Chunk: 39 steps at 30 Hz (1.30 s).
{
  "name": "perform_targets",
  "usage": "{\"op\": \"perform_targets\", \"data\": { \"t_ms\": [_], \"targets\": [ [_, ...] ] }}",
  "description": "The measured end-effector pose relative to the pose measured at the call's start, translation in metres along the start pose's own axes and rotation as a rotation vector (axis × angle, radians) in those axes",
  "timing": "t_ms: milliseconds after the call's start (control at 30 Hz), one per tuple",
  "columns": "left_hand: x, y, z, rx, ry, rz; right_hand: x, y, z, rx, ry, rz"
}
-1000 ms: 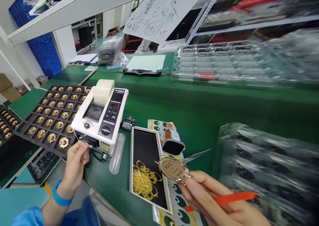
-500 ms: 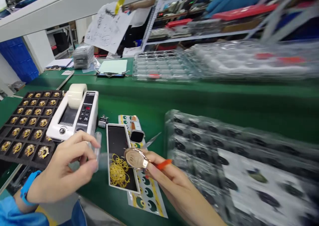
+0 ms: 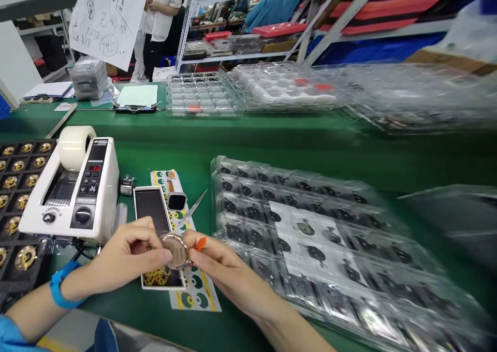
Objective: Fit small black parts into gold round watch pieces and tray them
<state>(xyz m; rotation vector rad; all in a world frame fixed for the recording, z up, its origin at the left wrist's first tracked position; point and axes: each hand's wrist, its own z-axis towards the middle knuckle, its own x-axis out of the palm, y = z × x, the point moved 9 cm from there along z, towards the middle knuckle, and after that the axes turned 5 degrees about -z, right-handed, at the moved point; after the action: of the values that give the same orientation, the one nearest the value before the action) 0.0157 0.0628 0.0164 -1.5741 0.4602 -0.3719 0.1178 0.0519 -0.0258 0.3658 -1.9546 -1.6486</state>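
Both my hands meet at a round gold-rimmed watch case (image 3: pixel 176 250) with a pale face turned up. My right hand (image 3: pixel 217 261) pinches its right edge between thumb and fingers; an orange tab (image 3: pixel 201 244) sticks up there. With thumb and fingertips closed, my left hand (image 3: pixel 130 253) grips the case's left edge; anything thin between those fingertips is hidden. Below the case lies a white-rimmed tray (image 3: pixel 135 207) with yellow rings (image 3: pixel 157 277) in it. A sheet of eye-shaped stickers (image 3: pixel 200 290) lies partly under the tray.
A tape dispenser (image 3: pixel 104 186) and a black tray of gold watch parts (image 3: pixel 27 202) stand at left. Near the stickers lie a smartwatch (image 3: pixel 177 201), tweezers (image 3: pixel 194 207) and a tally counter (image 3: pixel 127 185). Clear plastic trays (image 3: pixel 310 196) cover the right. A person (image 3: pixel 161 10) stands behind.
My left hand has moved right from beside the dispenser to the watch case, where a faint clear strip showed by its fingers. My right hand still holds the case. The view has turned right.
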Motion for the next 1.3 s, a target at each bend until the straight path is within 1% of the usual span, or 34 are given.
{"op": "perform_targets", "data": {
  "t_ms": [233, 700, 833, 933, 1033, 1167, 1233, 1300],
  "targets": [
    [0.001, 0.005, 0.002, -0.051, -0.005, -0.002, 0.001, -0.001, 0.001, 0.012, -0.018, 0.012],
    [-0.001, 0.007, 0.002, -0.006, -0.079, -0.027, -0.007, -0.003, 0.001, -0.005, -0.087, -0.032],
    [-0.002, 0.01, 0.001, -0.009, -0.089, 0.0, -0.006, -0.005, 0.003, -0.002, -0.072, -0.03],
    [-0.003, 0.012, 0.0, 0.009, -0.111, 0.062, -0.007, -0.004, 0.003, 0.0, -0.089, -0.066],
    [-0.004, 0.008, -0.002, 0.064, -0.137, 0.192, -0.007, -0.003, 0.003, -0.002, -0.099, -0.125],
    [-0.012, -0.007, -0.007, 0.191, -0.253, 0.394, -0.009, 0.001, 0.001, -0.02, -0.116, -0.148],
    [-0.017, -0.013, -0.01, 0.245, -0.317, 0.426, -0.01, 0.002, 0.001, -0.034, -0.125, -0.135],
    [-0.021, -0.02, -0.015, 0.328, -0.393, 0.401, -0.01, 0.003, 0.0, -0.04, -0.121, -0.123]
  ]
}}
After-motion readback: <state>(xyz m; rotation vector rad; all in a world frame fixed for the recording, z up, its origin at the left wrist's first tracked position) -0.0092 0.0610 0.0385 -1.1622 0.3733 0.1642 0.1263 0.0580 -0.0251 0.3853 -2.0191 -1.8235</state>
